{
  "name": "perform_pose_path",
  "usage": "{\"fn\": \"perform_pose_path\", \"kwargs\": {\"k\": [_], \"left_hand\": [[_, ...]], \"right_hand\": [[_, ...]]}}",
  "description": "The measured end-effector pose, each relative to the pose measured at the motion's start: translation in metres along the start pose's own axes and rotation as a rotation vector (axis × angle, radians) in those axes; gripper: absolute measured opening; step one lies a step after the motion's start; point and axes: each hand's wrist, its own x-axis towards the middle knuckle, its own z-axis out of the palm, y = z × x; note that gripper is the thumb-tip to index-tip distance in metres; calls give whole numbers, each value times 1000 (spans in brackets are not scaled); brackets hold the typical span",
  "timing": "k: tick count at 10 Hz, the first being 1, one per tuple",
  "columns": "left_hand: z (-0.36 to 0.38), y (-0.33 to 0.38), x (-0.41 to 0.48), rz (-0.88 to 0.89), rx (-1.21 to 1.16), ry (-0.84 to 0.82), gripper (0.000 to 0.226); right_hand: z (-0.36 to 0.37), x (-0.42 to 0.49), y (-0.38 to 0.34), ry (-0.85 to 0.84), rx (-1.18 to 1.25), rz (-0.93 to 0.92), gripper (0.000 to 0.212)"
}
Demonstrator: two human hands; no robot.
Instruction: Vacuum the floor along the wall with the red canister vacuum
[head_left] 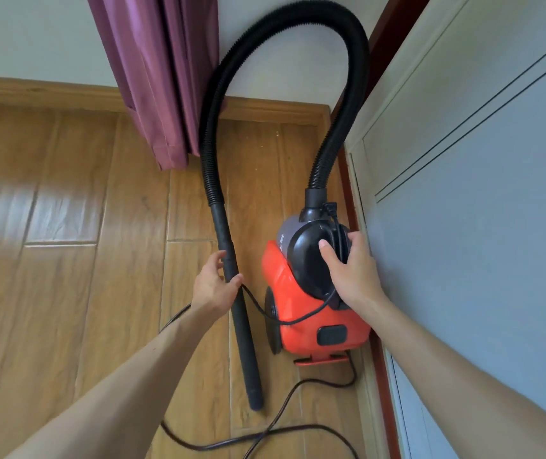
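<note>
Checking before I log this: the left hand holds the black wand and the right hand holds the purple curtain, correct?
Not quite. The head view shows the right hand gripping the black top of the red canister vacuum, not the purple curtain. The left hand does hold the black wand.

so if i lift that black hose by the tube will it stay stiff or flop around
The ribbed hose arches in a loose loop, so it will probably flex and swing. The straight tube the left hand grips looks rigid, likely keeping its line.
</note>
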Motion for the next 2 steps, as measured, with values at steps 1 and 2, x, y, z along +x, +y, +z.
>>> {"fn": "perform_pose_path", "kwargs": {"k": [1, 2], "left_hand": [[-38, 24, -34, 88, 103, -47, 64], [-83, 49, -76, 150, 320, -70, 71]], "right_hand": [[-15, -29, -3, -67, -123, 87, 58], [-38, -79, -16, -117, -306, 114, 66]]}}
